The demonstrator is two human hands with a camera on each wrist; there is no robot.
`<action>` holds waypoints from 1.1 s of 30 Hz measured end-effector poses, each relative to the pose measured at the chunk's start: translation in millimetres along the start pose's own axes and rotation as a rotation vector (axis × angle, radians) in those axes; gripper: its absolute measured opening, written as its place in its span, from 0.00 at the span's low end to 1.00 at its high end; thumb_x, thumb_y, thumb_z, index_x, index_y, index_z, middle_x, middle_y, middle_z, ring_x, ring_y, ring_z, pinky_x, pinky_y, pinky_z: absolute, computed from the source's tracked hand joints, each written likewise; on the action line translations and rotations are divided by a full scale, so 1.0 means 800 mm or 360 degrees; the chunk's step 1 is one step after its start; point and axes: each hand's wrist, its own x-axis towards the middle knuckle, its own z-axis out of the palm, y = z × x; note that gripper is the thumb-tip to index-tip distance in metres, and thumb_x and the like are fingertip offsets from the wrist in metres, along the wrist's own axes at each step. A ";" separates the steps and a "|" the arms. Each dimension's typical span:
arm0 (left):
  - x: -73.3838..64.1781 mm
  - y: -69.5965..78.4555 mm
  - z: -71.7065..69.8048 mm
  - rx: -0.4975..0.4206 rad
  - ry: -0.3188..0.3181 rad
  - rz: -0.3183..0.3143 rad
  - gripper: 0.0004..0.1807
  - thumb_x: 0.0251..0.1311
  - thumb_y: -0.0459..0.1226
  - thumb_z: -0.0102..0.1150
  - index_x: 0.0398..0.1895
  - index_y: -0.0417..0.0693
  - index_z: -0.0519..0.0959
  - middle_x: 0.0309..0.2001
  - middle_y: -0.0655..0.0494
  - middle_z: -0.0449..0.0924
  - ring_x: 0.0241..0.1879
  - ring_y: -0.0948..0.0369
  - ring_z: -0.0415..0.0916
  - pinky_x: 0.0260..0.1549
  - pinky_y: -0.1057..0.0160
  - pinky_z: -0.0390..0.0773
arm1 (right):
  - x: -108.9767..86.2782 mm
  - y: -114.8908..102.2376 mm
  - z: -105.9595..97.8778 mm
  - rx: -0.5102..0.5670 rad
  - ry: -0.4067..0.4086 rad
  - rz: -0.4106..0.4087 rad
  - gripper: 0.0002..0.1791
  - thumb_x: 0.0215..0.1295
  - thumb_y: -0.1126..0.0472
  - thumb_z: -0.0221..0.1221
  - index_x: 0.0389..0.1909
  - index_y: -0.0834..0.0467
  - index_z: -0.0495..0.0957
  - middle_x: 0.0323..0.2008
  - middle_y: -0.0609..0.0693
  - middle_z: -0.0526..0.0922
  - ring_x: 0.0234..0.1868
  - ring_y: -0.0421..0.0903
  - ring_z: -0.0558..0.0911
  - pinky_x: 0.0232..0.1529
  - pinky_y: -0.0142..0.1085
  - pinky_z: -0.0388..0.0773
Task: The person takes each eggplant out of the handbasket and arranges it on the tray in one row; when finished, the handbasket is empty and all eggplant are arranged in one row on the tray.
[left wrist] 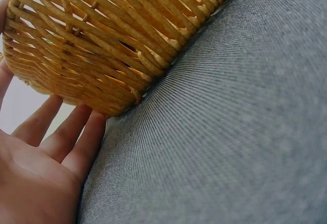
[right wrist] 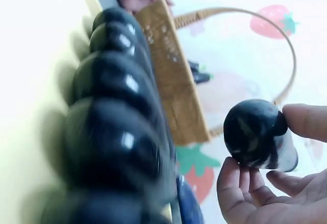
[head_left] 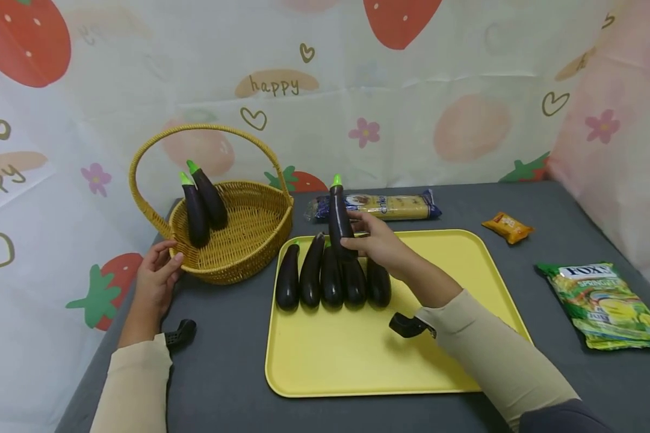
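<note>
Black eggplant (head_left: 337, 210), near-upright, green tip (head_left: 336, 180) up, right hand (head_left: 378, 239) pinching it, left hand (head_left: 156, 278) straight-fingered against basket (head_left: 237, 270)

head: high, forward-down | left wrist: close on basket (left wrist: 97, 35) | right wrist: close along eggplants (right wrist: 116, 81) | shared: basket

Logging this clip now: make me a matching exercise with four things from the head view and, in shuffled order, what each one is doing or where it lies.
Things:
1. right hand
2. wicker basket
3. yellow tray
4. orange packet

States and places:
A. bears a row of eggplants
B. lies on the grey table, to the right of the other three
C. grips one eggplant with its green tip pointing up
D. has two eggplants inside

Right pairs: 1-C, 2-D, 3-A, 4-B
</note>
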 end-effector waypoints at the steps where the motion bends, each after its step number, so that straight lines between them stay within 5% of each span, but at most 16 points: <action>1: 0.000 0.000 0.000 -0.0001 -0.0002 -0.0001 0.14 0.67 0.24 0.52 0.53 0.42 0.75 0.55 0.47 0.73 0.44 0.60 0.75 0.39 0.67 0.78 | -0.004 0.003 -0.006 0.0008 0.0014 0.0004 0.35 0.70 0.62 0.58 0.74 0.52 0.55 0.60 0.59 0.66 0.56 0.54 0.72 0.50 0.50 0.70; 12: 0.001 0.004 0.001 0.0027 0.0006 -0.0010 0.15 0.67 0.24 0.52 0.55 0.40 0.73 0.57 0.47 0.71 0.45 0.60 0.74 0.38 0.67 0.78 | -0.048 0.038 -0.071 -0.0022 0.0160 0.0134 0.38 0.70 0.61 0.57 0.75 0.59 0.49 0.62 0.64 0.63 0.55 0.54 0.73 0.52 0.44 0.73; 15: 0.001 0.004 0.001 0.0027 -0.0001 -0.0012 0.15 0.67 0.24 0.52 0.55 0.39 0.73 0.57 0.47 0.71 0.44 0.60 0.74 0.38 0.67 0.77 | -0.059 0.051 -0.082 -0.0076 0.0167 0.0172 0.39 0.70 0.60 0.58 0.75 0.59 0.49 0.59 0.64 0.64 0.47 0.51 0.75 0.48 0.42 0.73; 19: 0.002 0.004 0.000 0.0018 -0.0021 0.0003 0.14 0.67 0.24 0.51 0.54 0.39 0.73 0.56 0.47 0.71 0.44 0.60 0.74 0.38 0.66 0.78 | -0.072 0.064 -0.088 -0.0183 0.0159 0.0218 0.39 0.70 0.59 0.58 0.75 0.59 0.49 0.54 0.63 0.66 0.34 0.48 0.71 0.42 0.42 0.71; 26: 0.001 0.003 0.000 -0.0008 -0.0043 0.0020 0.15 0.67 0.24 0.51 0.54 0.40 0.74 0.57 0.47 0.72 0.45 0.59 0.75 0.38 0.66 0.78 | -0.081 0.074 -0.089 -0.0391 0.0093 0.0245 0.39 0.71 0.56 0.57 0.74 0.64 0.49 0.58 0.67 0.67 0.41 0.51 0.76 0.42 0.42 0.74; 33: -0.002 0.001 0.000 -0.0009 -0.0038 0.0018 0.15 0.67 0.24 0.51 0.55 0.38 0.73 0.57 0.46 0.71 0.45 0.59 0.75 0.39 0.66 0.78 | -0.081 0.073 -0.087 -0.0506 0.0018 0.0297 0.39 0.72 0.57 0.56 0.74 0.67 0.48 0.60 0.69 0.66 0.37 0.50 0.78 0.40 0.42 0.76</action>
